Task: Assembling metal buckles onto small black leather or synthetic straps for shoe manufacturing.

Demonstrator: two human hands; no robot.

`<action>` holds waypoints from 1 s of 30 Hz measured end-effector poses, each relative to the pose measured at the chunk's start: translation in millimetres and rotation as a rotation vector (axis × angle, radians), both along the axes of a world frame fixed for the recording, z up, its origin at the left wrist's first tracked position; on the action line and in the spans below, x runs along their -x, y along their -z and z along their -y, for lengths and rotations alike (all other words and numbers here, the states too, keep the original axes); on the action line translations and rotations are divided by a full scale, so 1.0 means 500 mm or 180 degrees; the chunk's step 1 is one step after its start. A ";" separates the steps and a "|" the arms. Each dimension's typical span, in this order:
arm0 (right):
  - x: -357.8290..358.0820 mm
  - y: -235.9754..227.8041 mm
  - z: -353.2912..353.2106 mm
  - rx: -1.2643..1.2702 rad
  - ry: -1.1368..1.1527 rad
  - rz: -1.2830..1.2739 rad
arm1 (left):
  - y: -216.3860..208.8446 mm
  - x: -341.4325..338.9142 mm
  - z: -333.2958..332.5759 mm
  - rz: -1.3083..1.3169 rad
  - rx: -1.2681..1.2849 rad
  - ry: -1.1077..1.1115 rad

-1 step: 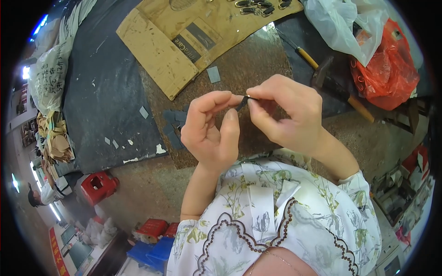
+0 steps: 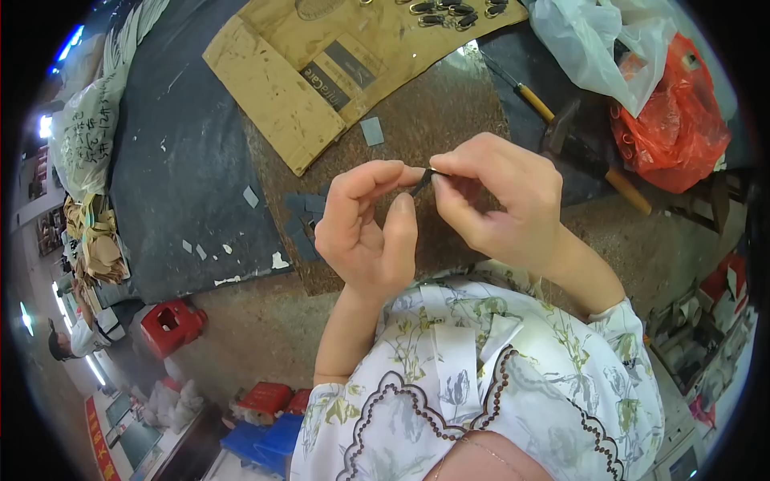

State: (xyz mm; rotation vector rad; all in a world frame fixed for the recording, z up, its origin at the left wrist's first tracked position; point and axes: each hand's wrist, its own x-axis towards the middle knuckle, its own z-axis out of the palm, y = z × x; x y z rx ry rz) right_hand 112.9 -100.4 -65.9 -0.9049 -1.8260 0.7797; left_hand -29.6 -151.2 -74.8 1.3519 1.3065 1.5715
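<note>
A small folded black strip sits between my two hands, above the brown work board. A tiny bright metal edge shows at its upper end. My right hand pinches that end between thumb and forefinger. My left hand has its forefinger tip against the strip and its thumb beside the lower end, holding it loosely; the other fingers are curled. Several dark flat pieces lie on the board by my left hand, which partly hides them. A lone grey rectangle lies beyond my hands.
Flattened cardboard covers the far board, bearing several black pieces with metal rings. To the right are a hammer, a yellow-handled tool, a red plastic bag and a whitish bag. Scraps dot the black table cover.
</note>
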 end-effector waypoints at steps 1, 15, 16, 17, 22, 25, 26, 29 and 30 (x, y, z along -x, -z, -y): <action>0.000 0.000 0.002 -0.0343 0.0032 0.0053 | -0.001 0.001 0.000 0.0015 -0.0079 0.0032; -0.006 0.009 0.003 -0.0911 -0.0165 -0.0394 | 0.001 0.029 -0.029 -0.0076 -0.1242 0.0753; -0.008 0.011 -0.002 -0.1105 -0.0270 -0.0404 | -0.001 0.031 -0.032 -0.0094 -0.1381 0.0818; -0.012 0.012 -0.007 -0.1107 -0.0275 -0.0403 | -0.003 0.037 -0.035 -0.0094 -0.1384 0.0813; -0.039 0.011 -0.017 -0.1677 -0.1005 -0.0215 | -0.015 0.056 -0.040 -0.1037 -0.1654 0.1169; -0.037 0.013 -0.020 -0.1941 -0.0959 -0.0202 | -0.019 0.054 -0.036 -0.1034 -0.1601 0.0940; -0.036 0.013 -0.020 -0.2131 -0.0866 -0.0296 | -0.021 0.050 -0.034 -0.1031 -0.1605 0.0924; -0.042 0.005 -0.020 -0.2134 -0.0883 -0.0240 | -0.018 0.041 -0.034 -0.0898 -0.1450 0.0647; -0.042 0.005 -0.020 -0.2128 -0.0887 -0.0245 | -0.009 0.043 -0.040 -0.1164 -0.1695 0.0634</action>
